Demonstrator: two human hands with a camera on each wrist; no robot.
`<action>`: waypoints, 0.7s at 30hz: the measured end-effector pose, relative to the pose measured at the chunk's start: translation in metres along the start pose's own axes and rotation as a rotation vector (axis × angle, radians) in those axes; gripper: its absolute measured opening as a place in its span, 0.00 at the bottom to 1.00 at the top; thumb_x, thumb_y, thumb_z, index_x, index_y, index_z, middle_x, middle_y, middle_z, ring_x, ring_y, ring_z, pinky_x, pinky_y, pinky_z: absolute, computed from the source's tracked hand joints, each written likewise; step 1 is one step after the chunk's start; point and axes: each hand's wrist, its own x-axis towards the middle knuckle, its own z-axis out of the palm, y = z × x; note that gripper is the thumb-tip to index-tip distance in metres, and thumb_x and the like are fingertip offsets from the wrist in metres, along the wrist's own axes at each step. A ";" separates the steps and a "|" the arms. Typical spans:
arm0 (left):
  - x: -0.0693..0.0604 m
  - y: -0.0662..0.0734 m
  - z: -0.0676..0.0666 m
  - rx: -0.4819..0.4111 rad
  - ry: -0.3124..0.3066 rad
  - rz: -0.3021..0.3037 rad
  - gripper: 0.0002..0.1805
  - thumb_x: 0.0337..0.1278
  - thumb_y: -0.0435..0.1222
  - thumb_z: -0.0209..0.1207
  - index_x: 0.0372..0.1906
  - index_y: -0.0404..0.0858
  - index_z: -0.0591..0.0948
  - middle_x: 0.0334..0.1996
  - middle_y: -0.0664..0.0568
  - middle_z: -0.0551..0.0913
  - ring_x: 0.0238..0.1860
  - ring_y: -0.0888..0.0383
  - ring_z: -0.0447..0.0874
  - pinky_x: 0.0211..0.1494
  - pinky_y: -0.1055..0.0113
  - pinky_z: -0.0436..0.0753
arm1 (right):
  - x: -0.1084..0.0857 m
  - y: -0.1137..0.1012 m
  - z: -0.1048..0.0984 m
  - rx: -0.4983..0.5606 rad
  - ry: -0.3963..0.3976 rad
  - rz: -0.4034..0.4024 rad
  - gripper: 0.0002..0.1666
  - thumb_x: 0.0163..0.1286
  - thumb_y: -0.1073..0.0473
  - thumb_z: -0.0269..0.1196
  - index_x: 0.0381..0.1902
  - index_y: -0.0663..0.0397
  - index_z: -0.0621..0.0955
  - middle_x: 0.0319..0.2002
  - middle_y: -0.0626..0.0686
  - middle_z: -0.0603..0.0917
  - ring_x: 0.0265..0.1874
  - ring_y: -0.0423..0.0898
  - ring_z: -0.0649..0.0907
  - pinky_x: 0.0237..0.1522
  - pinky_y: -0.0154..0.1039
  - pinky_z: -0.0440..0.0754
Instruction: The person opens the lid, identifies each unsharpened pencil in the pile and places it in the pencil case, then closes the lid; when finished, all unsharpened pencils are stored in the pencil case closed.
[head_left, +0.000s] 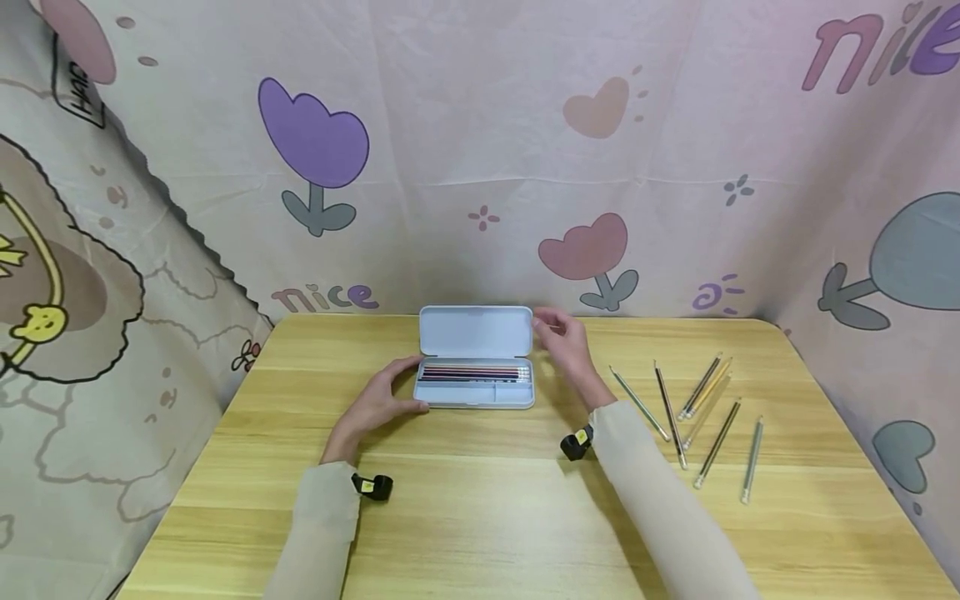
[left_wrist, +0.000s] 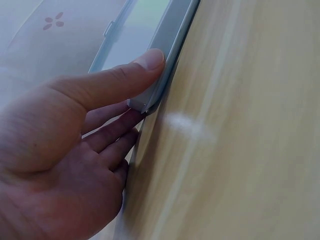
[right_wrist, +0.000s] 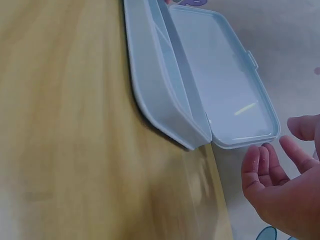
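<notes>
A pale blue pencil case (head_left: 456,394) lies on the table with its lid (head_left: 476,332) raised at the back. Several dark pencils (head_left: 468,373) lie side by side in its rear compartment. My left hand (head_left: 375,402) holds the case's left end, and in the left wrist view the thumb (left_wrist: 150,60) lies against the case while the other fingers reach its end. Beside the lid's right edge is my right hand (head_left: 567,350). Its fingers are loosely bent and hold nothing in the right wrist view, close to the lid's corner; whether they touch it I cannot tell.
To the right, several loose pencils (head_left: 717,437) are scattered on the wooden table (head_left: 480,517), near my right forearm. A patterned cloth (head_left: 465,150) hangs behind the table's back edge, close to the raised lid.
</notes>
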 end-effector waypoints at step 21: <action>-0.001 0.000 0.000 -0.003 0.005 0.006 0.48 0.49 0.34 0.78 0.76 0.35 0.66 0.76 0.37 0.63 0.78 0.38 0.53 0.80 0.41 0.51 | 0.005 -0.003 0.009 0.101 0.060 0.004 0.14 0.74 0.61 0.65 0.53 0.63 0.84 0.48 0.60 0.85 0.50 0.58 0.82 0.56 0.60 0.83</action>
